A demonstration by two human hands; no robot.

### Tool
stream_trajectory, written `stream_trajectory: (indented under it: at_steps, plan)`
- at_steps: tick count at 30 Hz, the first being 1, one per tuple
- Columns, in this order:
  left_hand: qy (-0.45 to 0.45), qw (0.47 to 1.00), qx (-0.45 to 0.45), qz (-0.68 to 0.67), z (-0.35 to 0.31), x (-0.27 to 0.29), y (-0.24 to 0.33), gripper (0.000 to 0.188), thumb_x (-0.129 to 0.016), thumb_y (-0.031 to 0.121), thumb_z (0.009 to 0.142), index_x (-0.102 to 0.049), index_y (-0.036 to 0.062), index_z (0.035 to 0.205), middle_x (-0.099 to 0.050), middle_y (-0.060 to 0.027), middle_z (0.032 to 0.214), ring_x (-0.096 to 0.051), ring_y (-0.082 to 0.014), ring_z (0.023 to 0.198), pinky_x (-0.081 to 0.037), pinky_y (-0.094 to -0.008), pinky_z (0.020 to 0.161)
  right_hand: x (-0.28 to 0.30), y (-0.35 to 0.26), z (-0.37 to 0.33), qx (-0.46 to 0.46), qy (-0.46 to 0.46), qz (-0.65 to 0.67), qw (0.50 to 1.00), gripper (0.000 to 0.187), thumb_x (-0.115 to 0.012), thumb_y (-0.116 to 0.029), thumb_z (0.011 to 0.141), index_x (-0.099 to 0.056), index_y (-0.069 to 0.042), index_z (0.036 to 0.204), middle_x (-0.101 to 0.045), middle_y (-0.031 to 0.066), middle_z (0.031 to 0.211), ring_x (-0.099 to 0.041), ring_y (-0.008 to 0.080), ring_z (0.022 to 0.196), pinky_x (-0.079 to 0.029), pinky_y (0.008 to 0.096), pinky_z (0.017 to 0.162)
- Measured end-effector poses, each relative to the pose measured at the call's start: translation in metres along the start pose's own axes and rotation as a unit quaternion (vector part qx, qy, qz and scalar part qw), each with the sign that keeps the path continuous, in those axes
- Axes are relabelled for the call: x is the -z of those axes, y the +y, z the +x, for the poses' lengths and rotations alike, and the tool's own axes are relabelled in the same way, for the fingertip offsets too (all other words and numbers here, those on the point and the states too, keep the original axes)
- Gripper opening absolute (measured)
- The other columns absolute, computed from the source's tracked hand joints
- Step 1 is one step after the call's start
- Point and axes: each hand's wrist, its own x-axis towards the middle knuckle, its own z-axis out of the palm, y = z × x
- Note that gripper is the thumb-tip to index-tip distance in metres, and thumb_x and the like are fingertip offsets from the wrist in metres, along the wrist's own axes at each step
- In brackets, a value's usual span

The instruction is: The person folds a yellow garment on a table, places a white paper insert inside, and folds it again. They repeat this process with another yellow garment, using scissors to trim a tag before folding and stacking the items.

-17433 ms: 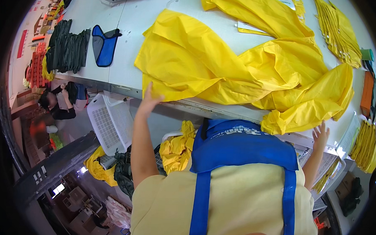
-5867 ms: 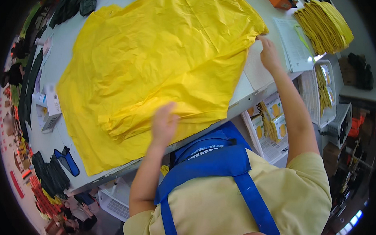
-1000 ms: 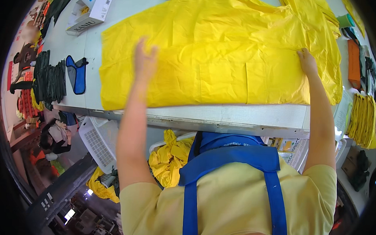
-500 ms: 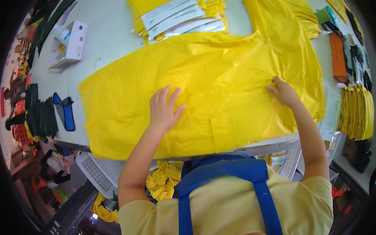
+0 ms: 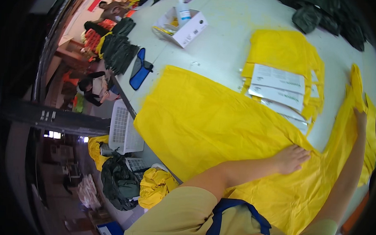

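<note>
covering the near part of the white table [image 5: 223, 48], one yellow garment [image 5: 221, 127] lies spread out. two hands are on it: the left hand [image 5: 293, 159] rests palm down, fingers extended; the right hand [image 5: 360, 117] is at a narrow yellow strip, and whether its fingers pinch cannot be told. beside the table edge: two yellow bundles, one nearer [image 5: 156, 187] and one farther [image 5: 96, 151], plus one dark green bundle [image 5: 118, 183]. one white basket [image 5: 123, 129] stands close by; its contents cannot be made out. beyond the garment: one pile of yellow packs [image 5: 281, 48], at least three white sheets showing; one blue-and-grey pouch [image 5: 140, 70]; one white box [image 5: 194, 30], holding one bottle [image 5: 183, 13] and some yellow items. farther back: two people, one seated-looking [image 5: 96, 88], one beyond [image 5: 113, 11].
</note>
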Motion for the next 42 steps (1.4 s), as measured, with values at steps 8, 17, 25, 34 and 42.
stream_trajectory:
  at_steps: [8, 17, 25, 34, 42]
  plan:
    - [0.002, 1.0, 0.009, 0.002, 0.034, -0.017, 0.018, 0.072, -0.063, 0.044, 0.081, -0.039, 0.0149, 0.142, -0.03, -0.014, 0.15, -0.026, -0.0382, 0.136, -0.018, -0.0562, 0.109, 0.072, -0.023, -0.088, 0.09, -0.002, 0.475, 0.876, 0.047, -0.058, -0.033, 0.09, -0.053, -0.003, 0.127, -0.056, 0.0131, 0.127, -0.052, 0.0224, 0.115, -0.038, 0.034, 0.098]
    - [-0.096, 0.995, 0.036, 0.003, 0.045, -0.018, 0.045, 0.064, -0.063, 0.039, 0.083, -0.042, 0.019, 0.14, -0.032, -0.015, 0.147, -0.029, -0.0367, 0.134, -0.022, -0.0556, 0.108, -0.053, -0.276, -0.369, 0.553, -0.183, -0.279, 0.763, 0.044, -0.059, -0.027, 0.09, -0.046, -0.018, 0.132, -0.036, 0.0136, 0.147, -0.046, 0.0267, 0.126, -0.036, 0.05, 0.105]
    - [-0.342, 0.915, -0.028, -0.211, -0.08, 0.084, 0.057, 0.048, -0.059, 0.029, 0.091, -0.049, 0.0072, 0.132, -0.053, -0.0166, 0.13, -0.05, -0.0287, 0.121, -0.039, -0.0377, 0.102, -0.007, -0.076, -0.45, 0.164, -0.058, -0.188, 0.967, 0.086, -0.082, -0.035, 0.059, -0.046, -0.018, 0.135, -0.048, 0.0063, 0.139, -0.036, 0.0281, 0.135, -0.017, 0.0513, 0.114]
    - [-0.047, 0.985, 0.147, 0.075, 0.022, 0.075, -0.019, 0.053, -0.054, 0.043, 0.09, -0.055, -0.0007, 0.119, -0.062, -0.0201, 0.114, -0.057, -0.0377, 0.106, -0.045, -0.0416, 0.091, -0.013, 0.02, -0.424, 0.231, 0.167, -0.221, 0.933, 0.026, -0.06, 0.001, 0.063, -0.058, -0.011, 0.086, -0.054, 0.0043, 0.084, -0.053, 0.0255, 0.09, -0.04, 0.0372, 0.083]
    - [-0.106, 0.976, 0.19, -0.014, 0.132, 0.037, -0.008, 0.036, -0.057, 0.038, 0.089, -0.062, 0.0056, 0.104, -0.066, -0.0175, 0.1, -0.062, -0.0348, 0.092, -0.049, -0.0437, 0.077, 0.007, 0.062, -0.445, 0.311, 0.125, -0.287, 0.897, 0.017, -0.059, -0.002, 0.066, -0.057, -0.012, 0.08, -0.051, 0.0026, 0.079, -0.053, 0.0228, 0.082, -0.04, 0.0354, 0.076]
